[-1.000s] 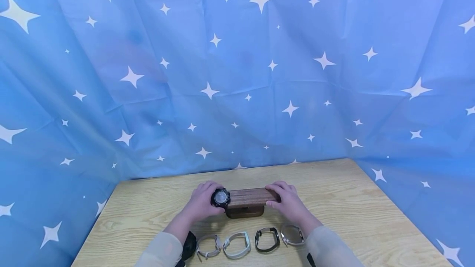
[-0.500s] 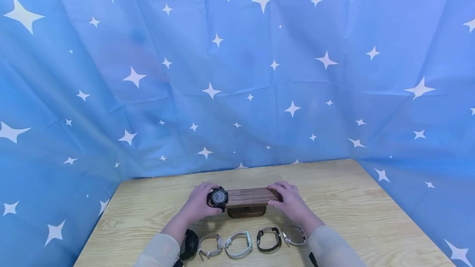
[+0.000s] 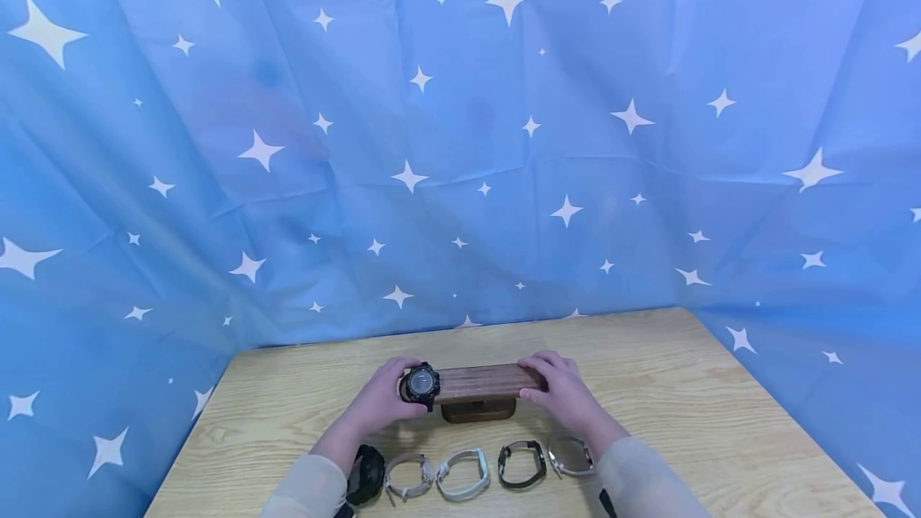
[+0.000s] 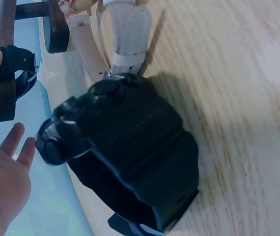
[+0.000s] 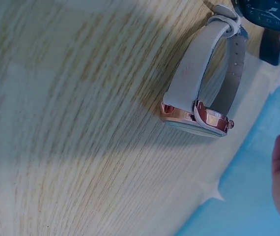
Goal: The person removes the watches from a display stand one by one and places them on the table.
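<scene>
In the head view, a wooden watch stand with a dark brown crossbar (image 3: 482, 381) stands on a low base (image 3: 478, 411). A black digital watch (image 3: 421, 382) is strapped round the bar's left end, face up. My left hand (image 3: 381, 402) pinches that watch, fingers behind and thumb in front. The left wrist view shows its black strap (image 4: 21, 60) looped about the wood with my thumb on it. At the bar's right end, my right hand (image 3: 567, 395) grips the wood between fingers and thumb.
A row of watches lies in front of the stand: a bulky black watch (image 3: 366, 474), a pinkish one (image 3: 408, 492), a pale blue-white one (image 3: 464, 492), a dark-strapped one (image 3: 521, 484) and a white-strapped rose-gold one (image 5: 191, 78). A blue starry curtain (image 3: 460, 142) borders the wooden table (image 3: 683, 422).
The black digital watch has slid a little left along the crossbar, towards its end, with my left hand moving along. My right hand keeps its hold on the right end.
</scene>
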Action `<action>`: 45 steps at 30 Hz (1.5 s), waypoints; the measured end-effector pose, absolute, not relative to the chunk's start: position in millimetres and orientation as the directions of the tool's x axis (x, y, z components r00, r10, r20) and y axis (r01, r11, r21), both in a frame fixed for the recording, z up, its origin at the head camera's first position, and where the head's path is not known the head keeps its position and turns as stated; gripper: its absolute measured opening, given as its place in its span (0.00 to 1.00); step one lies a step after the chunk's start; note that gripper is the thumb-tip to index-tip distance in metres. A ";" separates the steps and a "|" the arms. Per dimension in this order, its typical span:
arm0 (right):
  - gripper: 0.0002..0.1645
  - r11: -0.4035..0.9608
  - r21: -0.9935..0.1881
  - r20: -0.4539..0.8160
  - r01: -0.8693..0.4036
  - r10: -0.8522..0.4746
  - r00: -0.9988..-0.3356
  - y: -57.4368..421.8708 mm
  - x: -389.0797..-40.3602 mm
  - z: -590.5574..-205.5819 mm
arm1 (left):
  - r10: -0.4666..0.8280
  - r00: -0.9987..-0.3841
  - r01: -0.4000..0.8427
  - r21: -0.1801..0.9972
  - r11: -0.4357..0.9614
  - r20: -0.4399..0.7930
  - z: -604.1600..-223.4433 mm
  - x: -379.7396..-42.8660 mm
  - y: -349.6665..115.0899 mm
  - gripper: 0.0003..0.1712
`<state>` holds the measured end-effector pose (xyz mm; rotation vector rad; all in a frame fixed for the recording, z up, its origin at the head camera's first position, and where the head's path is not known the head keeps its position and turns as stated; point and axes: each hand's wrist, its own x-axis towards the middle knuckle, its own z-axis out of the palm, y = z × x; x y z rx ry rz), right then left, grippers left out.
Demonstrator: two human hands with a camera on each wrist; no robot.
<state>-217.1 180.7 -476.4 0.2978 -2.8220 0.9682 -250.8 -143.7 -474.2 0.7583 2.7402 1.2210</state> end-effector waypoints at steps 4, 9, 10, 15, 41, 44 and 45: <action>0.28 0.775 -0.586 0.206 -0.237 -0.140 -0.969 180.8 -217.5 -476.7 | 0.454 -0.880 0.400 0.726 0.559 0.136 -476.2 -250.6 -143.8 0.43; 0.28 0.774 -0.586 0.210 -0.241 -0.143 -0.967 180.7 -218.2 -477.2 | 0.454 -0.887 0.343 0.780 0.523 0.085 -478.2 -250.2 -144.2 0.46; 0.28 0.773 -0.586 0.209 -0.241 -0.143 -0.967 180.6 -218.3 -477.3 | 0.451 -0.889 0.329 0.792 0.514 0.076 -478.3 -250.1 -144.3 0.47; 0.28 0.776 -0.586 0.201 -0.233 -0.139 -0.970 180.4 -218.1 -477.4 | 0.446 -0.895 0.270 0.828 0.491 0.027 -479.3 -250.7 -145.7 0.48; 0.28 0.781 -0.587 0.182 -0.213 -0.129 -0.975 180.0 -218.2 -479.8 | 0.356 -0.934 0.140 0.882 0.451 -0.033 -477.8 -242.4 -170.1 0.48; 0.29 0.780 -0.588 0.182 -0.214 -0.130 -0.975 180.3 -218.4 -478.5 | 0.349 -0.936 0.135 0.875 0.465 -0.041 -475.6 -242.8 -172.6 0.48; 0.29 0.780 -0.588 0.183 -0.215 -0.130 -0.974 180.4 -218.5 -478.0 | 0.346 -0.937 0.137 0.870 0.473 -0.040 -474.9 -242.9 -173.4 0.48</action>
